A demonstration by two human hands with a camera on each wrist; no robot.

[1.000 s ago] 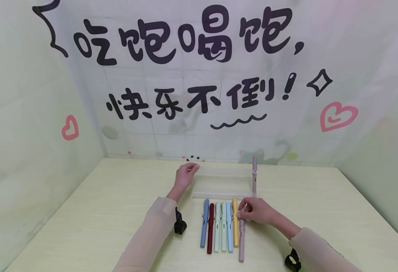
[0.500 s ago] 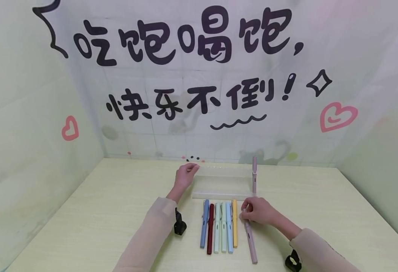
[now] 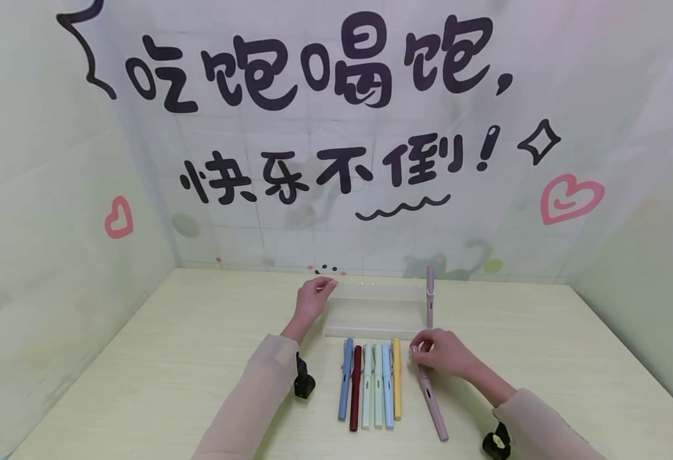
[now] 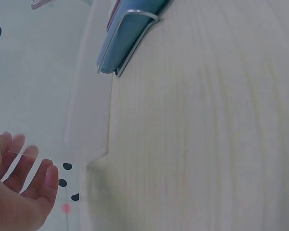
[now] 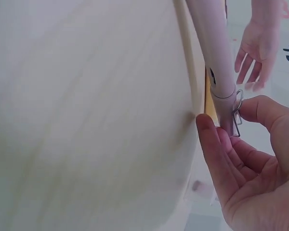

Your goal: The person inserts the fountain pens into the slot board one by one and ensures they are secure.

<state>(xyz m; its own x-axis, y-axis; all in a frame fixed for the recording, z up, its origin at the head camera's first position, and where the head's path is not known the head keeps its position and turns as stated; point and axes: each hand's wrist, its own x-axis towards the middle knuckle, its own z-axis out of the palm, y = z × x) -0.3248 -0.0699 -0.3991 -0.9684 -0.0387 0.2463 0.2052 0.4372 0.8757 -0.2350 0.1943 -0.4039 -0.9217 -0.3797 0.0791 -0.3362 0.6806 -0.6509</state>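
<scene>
My right hand pinches the cap end of a mauve fountain pen, which slants toward the front of the table. Close up in the right wrist view, thumb and fingers sit around the pen's cap by its wire clip. At the back, my left hand holds the upper left corner of a clear pen rack; the left wrist view has its fingers around the transparent edge. Another mauve pen stands upright at the rack's right end.
Between the arms lies a row of pens: blue, dark red, two pale green, light blue and yellow. Behind the rack rises a printed cloth wall.
The right hand has drawn the mauve pen away from the yellow one, rightward. Its lower end has swung right and the hand has risen slightly. The left hand stays on the rack.
</scene>
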